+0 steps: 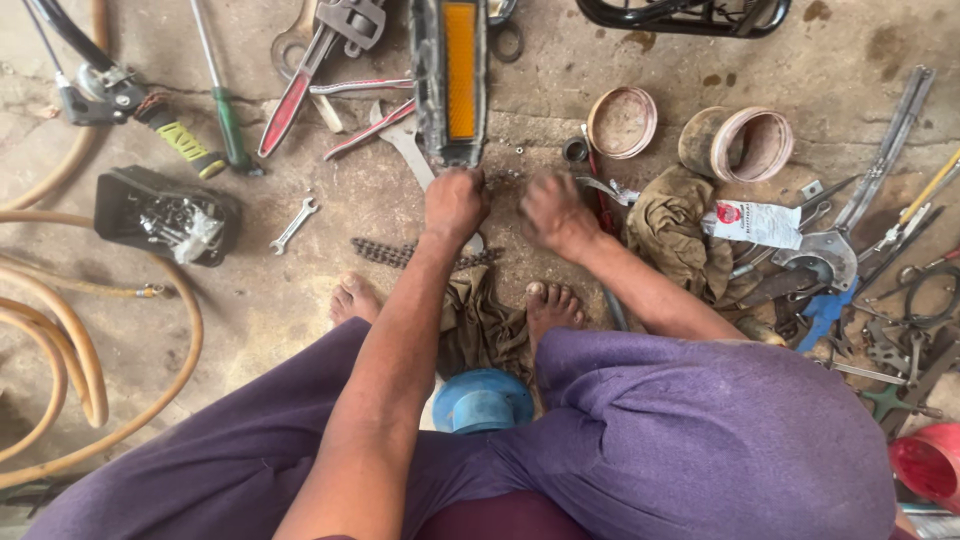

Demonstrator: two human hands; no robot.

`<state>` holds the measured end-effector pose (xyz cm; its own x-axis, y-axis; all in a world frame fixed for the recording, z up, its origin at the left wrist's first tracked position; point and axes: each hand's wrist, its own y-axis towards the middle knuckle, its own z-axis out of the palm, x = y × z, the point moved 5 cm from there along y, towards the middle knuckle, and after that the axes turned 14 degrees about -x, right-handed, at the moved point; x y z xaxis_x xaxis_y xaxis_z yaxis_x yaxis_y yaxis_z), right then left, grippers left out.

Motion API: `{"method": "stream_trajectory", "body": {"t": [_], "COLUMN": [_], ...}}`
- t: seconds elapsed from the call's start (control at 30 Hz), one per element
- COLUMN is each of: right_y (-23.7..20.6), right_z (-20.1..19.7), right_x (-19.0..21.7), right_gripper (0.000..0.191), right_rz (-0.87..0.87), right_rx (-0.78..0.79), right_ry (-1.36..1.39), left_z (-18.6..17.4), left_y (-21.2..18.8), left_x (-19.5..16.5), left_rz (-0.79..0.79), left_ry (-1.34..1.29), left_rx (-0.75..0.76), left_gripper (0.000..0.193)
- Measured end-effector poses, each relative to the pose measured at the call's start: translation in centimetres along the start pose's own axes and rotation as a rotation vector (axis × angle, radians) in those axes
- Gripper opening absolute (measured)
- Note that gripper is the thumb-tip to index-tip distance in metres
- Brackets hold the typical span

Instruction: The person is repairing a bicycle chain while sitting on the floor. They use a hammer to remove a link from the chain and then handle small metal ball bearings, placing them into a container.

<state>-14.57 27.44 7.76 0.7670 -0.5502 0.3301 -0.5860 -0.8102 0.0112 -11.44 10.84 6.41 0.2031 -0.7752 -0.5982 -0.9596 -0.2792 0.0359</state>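
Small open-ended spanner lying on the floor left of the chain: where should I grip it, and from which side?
Grip the small spanner at mid-shank, from straight above. It lies flat and diagonal on bare concrete floor, both heads flaring wider, so the narrow shank suits a pinch. It lies left of the left hand.

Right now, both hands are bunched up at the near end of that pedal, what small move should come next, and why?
Probably steady the pedal with the left hand while the right hand picks from the small loose parts between them; both fists sit at its near end, so little else needs moving.
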Motion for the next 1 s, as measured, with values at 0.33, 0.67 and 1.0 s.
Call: {"method": "stream_trajectory", "body": {"t": [0.33, 0.67, 1.0], "right_y": [3.7, 3.8, 3.4], "right_z": [0.0, 0.4, 0.9], "right_x": [-1.3, -1.6, -2.0], "right_gripper": [0.036, 0.037, 0.033], "right_rz": [0.034, 0.044, 0.095], "right_rx": [-0.282, -0.292, -0.314], "right_ry": [0.026, 0.083, 0.144], "left_z": [0.1, 0.1, -0.1], "left_y": [0.2, 0.3, 0.2], "left_x": [0.7, 0.7, 0.7], "left_rz": [-0.119, -0.078, -0.041], "left_ry": [0.007, 0.035, 0.06], "left_rx": [0.138, 0.088, 0.059], "left_gripper": [0.013, 0.018, 0.018]}}
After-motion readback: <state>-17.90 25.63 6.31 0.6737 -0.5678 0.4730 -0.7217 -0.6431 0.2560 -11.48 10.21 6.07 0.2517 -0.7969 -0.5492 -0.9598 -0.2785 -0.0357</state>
